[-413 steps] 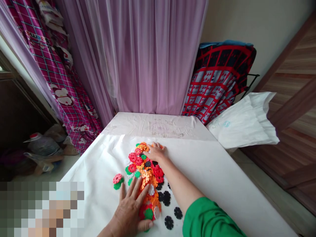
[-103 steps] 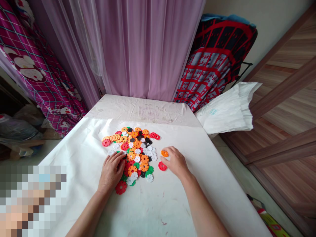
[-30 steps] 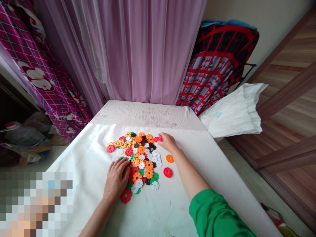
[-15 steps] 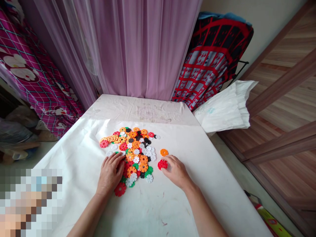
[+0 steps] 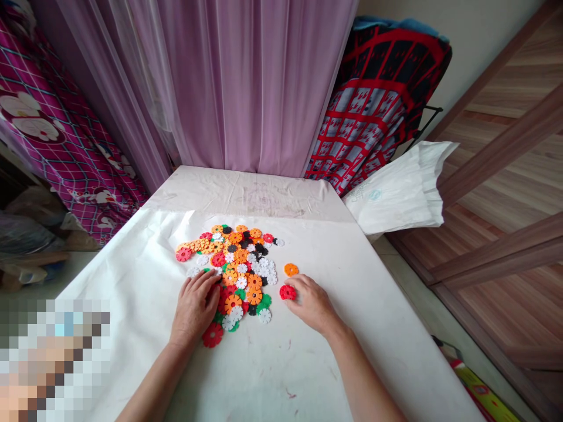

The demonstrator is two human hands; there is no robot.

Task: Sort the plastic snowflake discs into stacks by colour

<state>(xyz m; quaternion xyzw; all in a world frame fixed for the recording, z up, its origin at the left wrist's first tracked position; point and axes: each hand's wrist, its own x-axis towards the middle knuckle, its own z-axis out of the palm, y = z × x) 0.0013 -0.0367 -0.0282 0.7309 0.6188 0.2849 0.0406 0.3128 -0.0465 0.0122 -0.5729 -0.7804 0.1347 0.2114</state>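
White-covered table (image 5: 303,363) is bearing pile of multicoloured notched discs (image 5: 241,256). Left hand (image 5: 194,308) is resting on pile's left edge, fingers curving over discs — whether they are gripping, not discernible. Right hand (image 5: 313,302) is staying clear of pile, thumb and fingers grasping red disc (image 5: 287,292); orange disc (image 5: 291,269) is lying just beyond.

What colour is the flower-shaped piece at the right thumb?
Red; the head view shows the flower-shaped piece best.
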